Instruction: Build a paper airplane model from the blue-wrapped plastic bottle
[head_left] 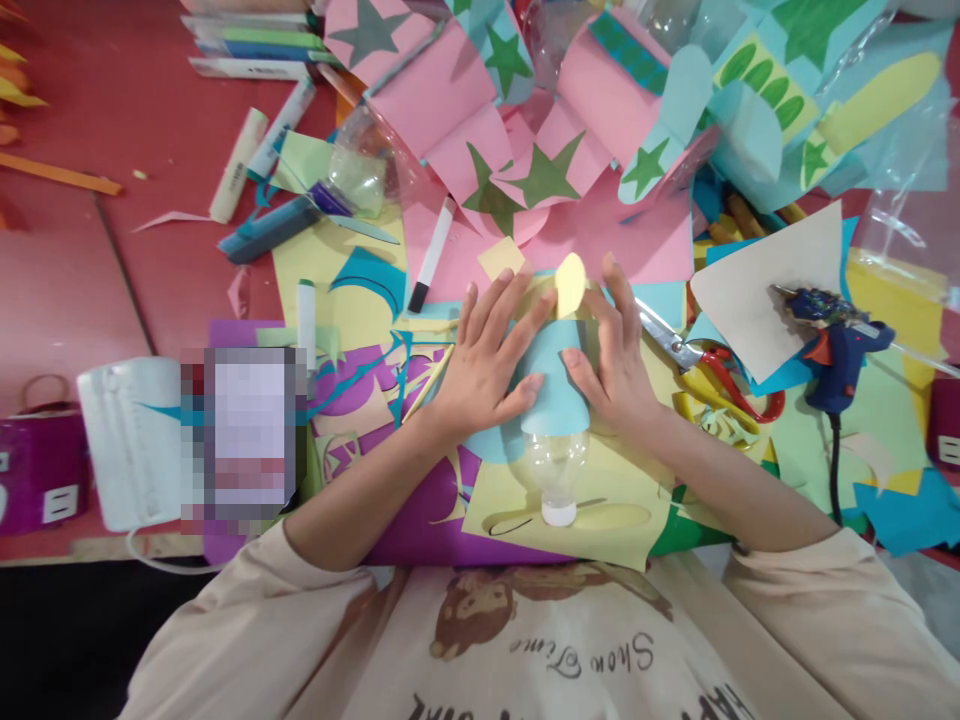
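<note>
A small clear plastic bottle lies in front of me, its white cap toward my body and light blue paper around its body. At its far end a pale yellow paper piece sticks up. My left hand lies along the left side, fingers spread and thumb by the blue paper. On the other side my right hand has its thumb on the paper and its fingers stretched out. Beneath the bottle is a yellow paper sheet with pen outlines.
Red-and-yellow-handled scissors lie right of my right hand. A blue glue gun rests farther right with its cord toward me. At left are a phone and a white device. Pink paper shapes with green stars stand at the back.
</note>
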